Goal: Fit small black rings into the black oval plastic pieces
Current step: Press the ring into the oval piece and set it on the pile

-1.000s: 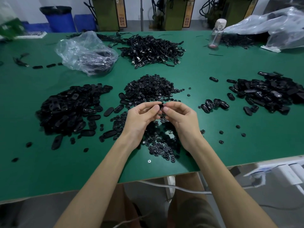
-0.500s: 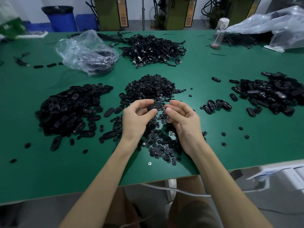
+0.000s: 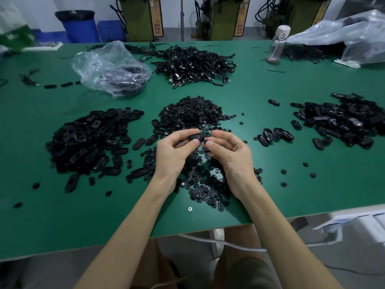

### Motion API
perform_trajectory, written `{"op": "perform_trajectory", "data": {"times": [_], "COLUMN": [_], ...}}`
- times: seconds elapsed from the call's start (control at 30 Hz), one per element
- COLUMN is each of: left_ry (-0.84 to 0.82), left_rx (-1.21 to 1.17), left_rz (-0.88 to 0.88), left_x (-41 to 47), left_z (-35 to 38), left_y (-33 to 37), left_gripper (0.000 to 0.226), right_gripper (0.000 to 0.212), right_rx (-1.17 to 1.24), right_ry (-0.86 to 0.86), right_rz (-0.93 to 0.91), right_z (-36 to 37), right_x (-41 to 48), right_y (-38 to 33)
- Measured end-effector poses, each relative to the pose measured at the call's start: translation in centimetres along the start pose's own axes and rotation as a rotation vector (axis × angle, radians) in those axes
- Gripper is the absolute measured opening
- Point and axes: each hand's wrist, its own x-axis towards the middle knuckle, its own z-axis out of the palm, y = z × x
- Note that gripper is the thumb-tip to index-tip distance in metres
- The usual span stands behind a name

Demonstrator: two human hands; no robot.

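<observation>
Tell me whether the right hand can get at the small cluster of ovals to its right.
Probably yes: little but bare table lies between the right hand and that cluster. But it must first let go of the oval it pinches with the left hand.

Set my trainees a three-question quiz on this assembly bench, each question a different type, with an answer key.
1. True or false: the left hand and right hand together hold one oval plastic piece above the green table.
2. Which pile lies just beyond the hands? A) small rings B) metal bolts C) paper labels
3. Fill in: the clear plastic bag lies to the ___ of the cable pile.

Key: 1 true; 2 A; 3 left.
</observation>
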Motion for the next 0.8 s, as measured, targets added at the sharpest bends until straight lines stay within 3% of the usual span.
{"op": "perform_trajectory", "data": {"times": [0.8], "left_ry": [0.035], "left_rx": [-0.05], "left_rz": [-0.017], "left_x": [0.02], "left_z": [0.05], "left_y": [-0.63], "left_gripper": [0.023], "right_gripper": [0.031], "right_rx": [-0.156], "right_ry": [0.077], "right_rz": [-0.142], "right_z": [-0.02], "right_x": [0.0], "right_y": [0.4]}}
